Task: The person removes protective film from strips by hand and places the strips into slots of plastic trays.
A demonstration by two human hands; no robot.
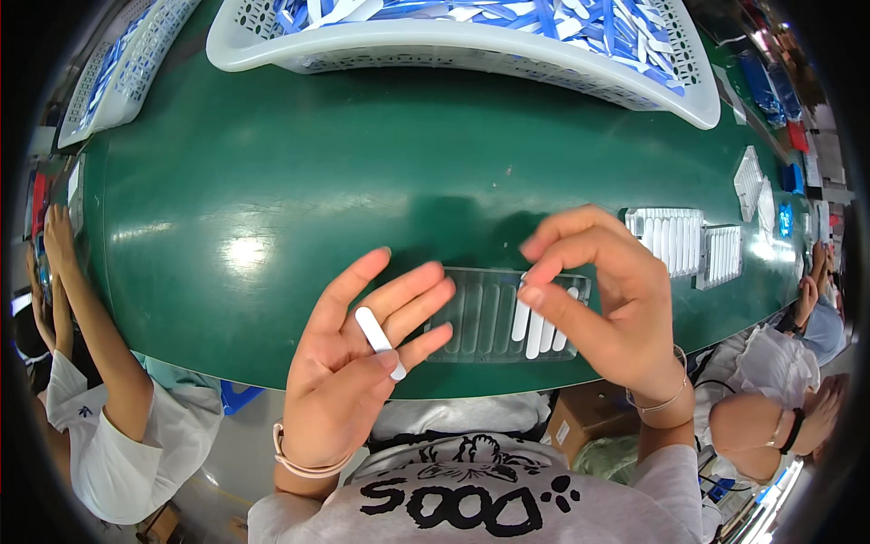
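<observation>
My left hand [353, 363] is turned palm up with its fingers spread, and a white plastic strip [379, 341] with rounded ends is held under its thumb. To the right, my right hand [612, 295] has its thumb and forefinger closed around the upper end of another white strip [520, 321], partly hidden by the fingertips. That strip stands over a clear slotted tray [467, 349] near the table's front edge. Several white strips [546, 335] lie side by side in the tray's right slots, partly covered by my right hand. The left slots show no strips.
A large white basket [453, 45] of blue and white strips stands at the far side of the green table [299, 163]. Another basket [127, 91] is at far left. Filled trays [671, 240] lie at right. A co-worker's arm [100, 317] reaches in at left; other people sit at right.
</observation>
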